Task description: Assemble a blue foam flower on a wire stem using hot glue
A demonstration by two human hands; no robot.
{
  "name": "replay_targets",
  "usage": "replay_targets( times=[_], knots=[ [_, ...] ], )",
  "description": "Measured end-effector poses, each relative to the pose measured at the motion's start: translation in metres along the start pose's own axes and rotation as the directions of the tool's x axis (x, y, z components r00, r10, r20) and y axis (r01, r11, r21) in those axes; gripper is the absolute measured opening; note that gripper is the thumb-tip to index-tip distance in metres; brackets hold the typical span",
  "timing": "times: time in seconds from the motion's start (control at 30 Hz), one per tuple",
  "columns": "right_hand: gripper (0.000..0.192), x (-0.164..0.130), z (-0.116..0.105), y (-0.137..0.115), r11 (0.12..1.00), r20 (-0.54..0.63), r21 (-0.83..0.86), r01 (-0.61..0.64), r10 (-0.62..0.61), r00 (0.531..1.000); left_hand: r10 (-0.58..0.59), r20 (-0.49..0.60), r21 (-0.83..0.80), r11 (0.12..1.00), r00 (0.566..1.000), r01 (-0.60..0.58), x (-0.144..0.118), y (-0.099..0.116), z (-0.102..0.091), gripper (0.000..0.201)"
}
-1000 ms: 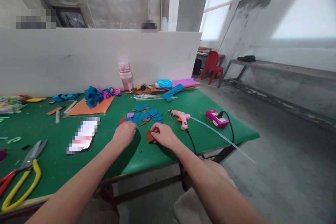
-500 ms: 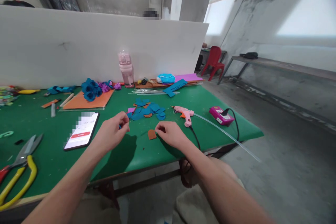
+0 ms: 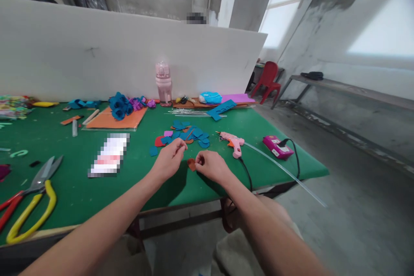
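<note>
My right hand (image 3: 213, 166) pinches the edge of a small orange-brown petal-shaped piece (image 3: 191, 164), just above the green table. The piece looks slightly tilted or curled; its right edge is hidden by my fingers. Left of it, my left hand (image 3: 170, 159) hovers with fingers curled together, and nothing shows in them. Behind both hands lies a loose pile of blue cut pieces (image 3: 197, 133) with some orange ones among them. A red piece (image 3: 159, 141), a pink piece (image 3: 168, 133) and a single blue piece (image 3: 153, 151) lie at its left side.
A pink glue gun (image 3: 232, 142) with a long clear stick lies right, by a magenta power box (image 3: 278, 146). On the left are a phone (image 3: 110, 155) and large shears (image 3: 42, 185). Blue flowers (image 3: 119, 105), a pink bottle (image 3: 164, 84) and thin wires (image 3: 186, 112) stand or lie behind.
My left hand has moved right, closer to my right hand, uncovering the red and single blue pieces. The orange-brown piece now looks lifted and tilted in my right fingers. The view has shifted slightly.
</note>
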State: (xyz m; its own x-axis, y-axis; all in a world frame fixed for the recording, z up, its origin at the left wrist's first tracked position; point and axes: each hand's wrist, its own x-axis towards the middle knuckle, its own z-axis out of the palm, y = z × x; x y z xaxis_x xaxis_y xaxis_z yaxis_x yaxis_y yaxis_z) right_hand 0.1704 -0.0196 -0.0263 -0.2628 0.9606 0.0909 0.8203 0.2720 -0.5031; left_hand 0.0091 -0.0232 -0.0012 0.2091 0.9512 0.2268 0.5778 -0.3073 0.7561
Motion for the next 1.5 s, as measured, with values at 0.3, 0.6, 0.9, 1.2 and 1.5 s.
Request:
replay_targets(
  times=[0.3,0.6,0.9,1.2,1.5],
  knots=[
    [0.010,-0.001,-0.007,0.009,0.961,-0.070,0.264,0.079,-0.063,0.996,-0.133,0.068,-0.074,0.988,0.989,0.138,0.008,-0.019,0.016,0.025],
    [0.007,0.001,0.000,0.009,0.953,-0.154,0.248,0.173,-0.138,0.978,-0.106,0.158,-0.184,0.974,0.982,0.135,0.009,-0.020,0.016,0.024],
    [0.009,0.004,-0.007,0.006,0.911,-0.171,0.398,0.110,-0.044,0.984,-0.147,0.193,-0.088,0.982,0.970,0.167,0.014,-0.032,0.009,0.019],
    [0.009,0.008,0.001,0.015,0.793,-0.063,0.609,-0.007,0.057,0.996,-0.123,0.176,-0.155,0.976,0.977,0.151,0.016,-0.031,0.002,0.021],
    [0.018,0.005,-0.007,0.003,0.491,0.111,0.858,-0.153,0.114,0.987,-0.311,0.365,-0.408,0.793,0.877,0.451,0.008,-0.015,-0.005,0.028]
  ],
)
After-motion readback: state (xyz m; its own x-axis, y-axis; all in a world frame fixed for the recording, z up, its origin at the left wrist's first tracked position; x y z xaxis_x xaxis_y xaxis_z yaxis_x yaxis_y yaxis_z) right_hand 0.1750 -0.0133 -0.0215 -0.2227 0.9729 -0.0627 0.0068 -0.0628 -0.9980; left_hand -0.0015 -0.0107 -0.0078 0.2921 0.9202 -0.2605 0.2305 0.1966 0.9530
